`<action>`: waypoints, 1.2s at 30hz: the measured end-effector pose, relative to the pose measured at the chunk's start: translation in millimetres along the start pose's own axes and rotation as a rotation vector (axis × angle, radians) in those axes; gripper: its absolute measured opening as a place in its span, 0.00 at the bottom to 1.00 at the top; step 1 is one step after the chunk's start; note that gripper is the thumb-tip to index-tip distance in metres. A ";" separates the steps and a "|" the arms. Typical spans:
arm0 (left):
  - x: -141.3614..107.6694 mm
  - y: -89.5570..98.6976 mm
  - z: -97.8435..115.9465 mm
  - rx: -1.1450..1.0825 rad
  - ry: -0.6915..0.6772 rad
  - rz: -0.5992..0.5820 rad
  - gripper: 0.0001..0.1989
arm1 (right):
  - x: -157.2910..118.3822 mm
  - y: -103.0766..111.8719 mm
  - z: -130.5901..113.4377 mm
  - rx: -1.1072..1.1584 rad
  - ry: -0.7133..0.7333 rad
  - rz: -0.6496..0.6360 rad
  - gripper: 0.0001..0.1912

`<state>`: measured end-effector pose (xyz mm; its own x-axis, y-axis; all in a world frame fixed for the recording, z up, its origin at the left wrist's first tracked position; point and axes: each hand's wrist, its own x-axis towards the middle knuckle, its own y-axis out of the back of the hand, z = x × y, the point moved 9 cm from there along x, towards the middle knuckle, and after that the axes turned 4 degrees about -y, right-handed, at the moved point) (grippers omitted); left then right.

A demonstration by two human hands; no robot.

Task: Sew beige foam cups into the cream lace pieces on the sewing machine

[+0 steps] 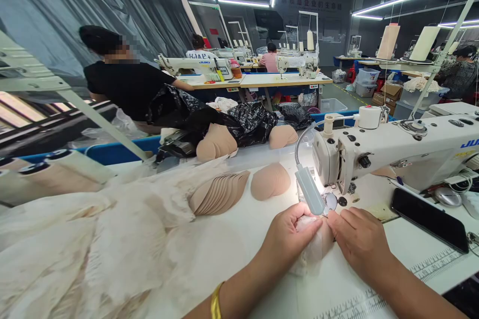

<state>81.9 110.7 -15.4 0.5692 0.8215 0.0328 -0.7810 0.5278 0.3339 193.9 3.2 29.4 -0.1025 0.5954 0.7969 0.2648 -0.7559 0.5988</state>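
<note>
My left hand (282,234) is closed on a piece of thin white fabric (312,254), which bunches up between thumb and fingers just in front of the sewing machine (389,152). On the other side of the fabric, my right hand (359,234) has its fingers pinched together at the edge of the piece, where a beige layer shows. Both hands are close to the needle area, under a small grey lamp (310,192) on a bendy neck. The lamp head hides the needle and part of the fabric.
Fanned beige cup pads (220,193) and a second pad stack (271,182) lie left of the machine. White sheer fabric (127,239) covers the table's left. A black phone (428,219) lies at right. Thread cones (67,169) stand far left. A co-worker (125,82) sits beyond.
</note>
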 end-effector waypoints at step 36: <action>-0.1 2.6 1.9 -0.012 -0.006 -0.007 0.14 | -4.4 -7.2 17.8 0.154 -0.186 -0.122 0.06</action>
<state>80.3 111.6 -12.7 0.5765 0.8163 0.0358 -0.7798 0.5366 0.3224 209.5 10.9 20.1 0.0317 0.7299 0.6828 0.4055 -0.6338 0.6587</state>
